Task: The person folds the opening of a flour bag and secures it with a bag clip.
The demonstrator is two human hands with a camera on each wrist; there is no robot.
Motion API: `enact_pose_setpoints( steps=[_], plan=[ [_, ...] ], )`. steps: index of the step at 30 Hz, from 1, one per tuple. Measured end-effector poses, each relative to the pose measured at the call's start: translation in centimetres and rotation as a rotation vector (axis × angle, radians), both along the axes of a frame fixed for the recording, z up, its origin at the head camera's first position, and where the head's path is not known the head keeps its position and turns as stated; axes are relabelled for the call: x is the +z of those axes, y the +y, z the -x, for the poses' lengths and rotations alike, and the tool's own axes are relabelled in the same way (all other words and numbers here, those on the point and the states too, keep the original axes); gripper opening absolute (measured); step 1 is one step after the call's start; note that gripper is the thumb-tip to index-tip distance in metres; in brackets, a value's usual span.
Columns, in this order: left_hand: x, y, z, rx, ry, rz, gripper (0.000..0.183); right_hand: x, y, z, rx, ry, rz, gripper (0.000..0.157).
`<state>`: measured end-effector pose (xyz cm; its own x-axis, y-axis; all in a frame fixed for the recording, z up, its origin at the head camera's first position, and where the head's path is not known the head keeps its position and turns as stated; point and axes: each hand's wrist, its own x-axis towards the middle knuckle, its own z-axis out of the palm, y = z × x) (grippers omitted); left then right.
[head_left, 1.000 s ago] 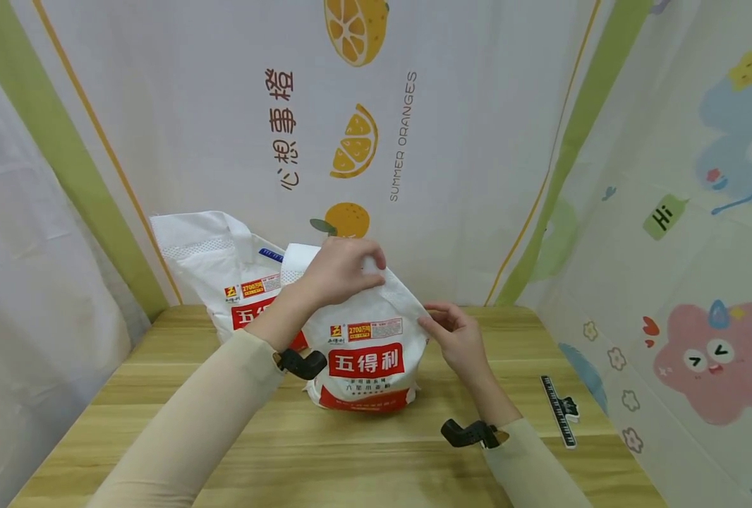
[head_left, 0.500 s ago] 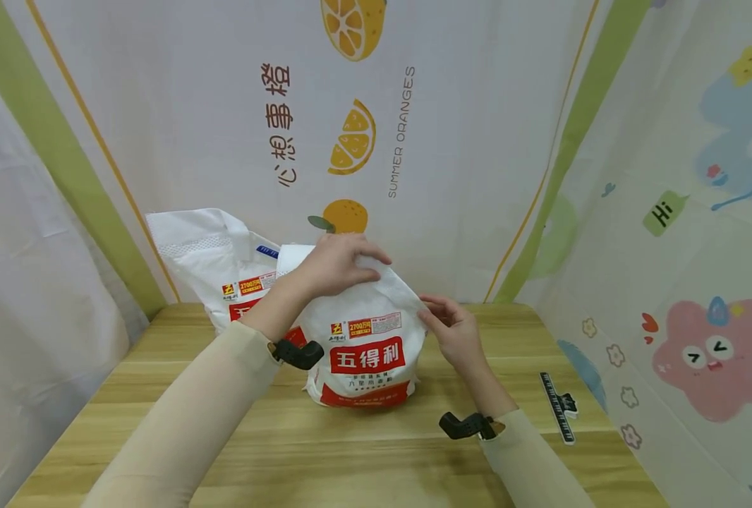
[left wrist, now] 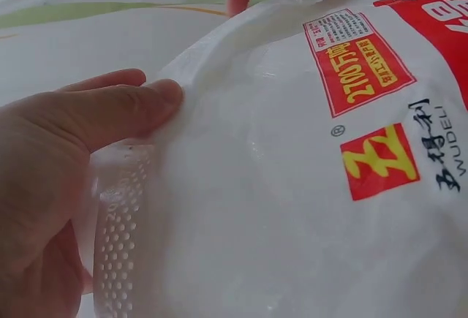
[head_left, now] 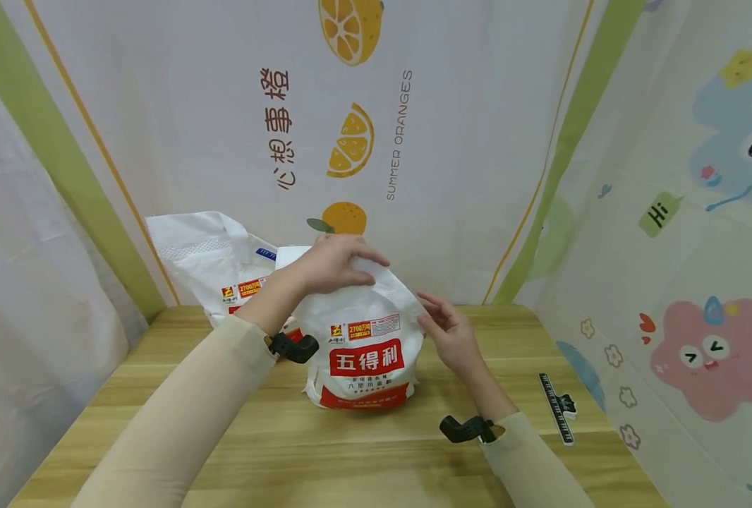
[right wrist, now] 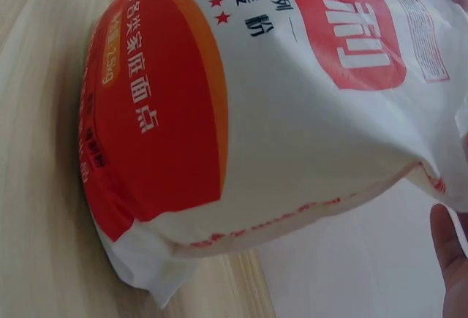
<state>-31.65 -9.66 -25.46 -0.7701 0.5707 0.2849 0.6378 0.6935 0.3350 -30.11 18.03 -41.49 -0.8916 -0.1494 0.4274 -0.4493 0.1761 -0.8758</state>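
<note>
A white flour bag (head_left: 363, 324) with red labels stands upright on the wooden table, its top folded over. My left hand (head_left: 338, 264) lies across that top; in the left wrist view its thumb (left wrist: 157, 106) presses the front of the fold while the other fingers go behind. Part of the perforated strip (left wrist: 121, 237) of the bag shows beneath this hand. At the bag's upper right edge, my right hand (head_left: 449, 331) pinches the edge between thumb and fingers. Only a few of its fingers (right wrist: 447, 241) enter the right wrist view.
Behind and left stands a second flour bag (head_left: 214, 264), partly hidden by my left arm, with a blue strip (head_left: 265, 253) near its top. A black ruler-patterned clip (head_left: 556, 409) lies at the table's right. Printed curtains (head_left: 465, 141) hang around the table (head_left: 350, 466).
My left hand has flattened over the bag's top, its fingers reaching further right. The right hand has shifted slightly up along the edge. The bag stays in place.
</note>
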Motion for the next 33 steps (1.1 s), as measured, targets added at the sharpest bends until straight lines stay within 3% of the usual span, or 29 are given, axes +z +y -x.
enact_pose_setpoints(
  steps=[4,13,23,28,33],
  plan=[
    [0.24,0.05,-0.15,-0.021,-0.011,-0.004,0.034,0.04,-0.34,-0.05,0.035,0.043,0.004,0.042],
    [0.23,0.06,-0.16,-0.074,-0.035,-0.057,0.03,0.2,-0.56,0.24,-0.022,0.077,0.0,0.038],
    [-0.04,-0.02,-0.13,-0.075,-0.04,-0.064,0.032,0.09,-0.46,-0.07,-0.026,0.189,-0.138,0.039],
    [-0.26,0.02,-0.23,-0.093,-0.002,-0.059,0.031,0.23,-0.42,-0.05,-0.009,0.154,-0.197,0.039],
    [-0.27,0.03,-0.46,-0.097,0.024,-0.047,0.031,0.4,-0.04,-0.11,-0.025,0.116,-0.112,0.035]
  ],
)
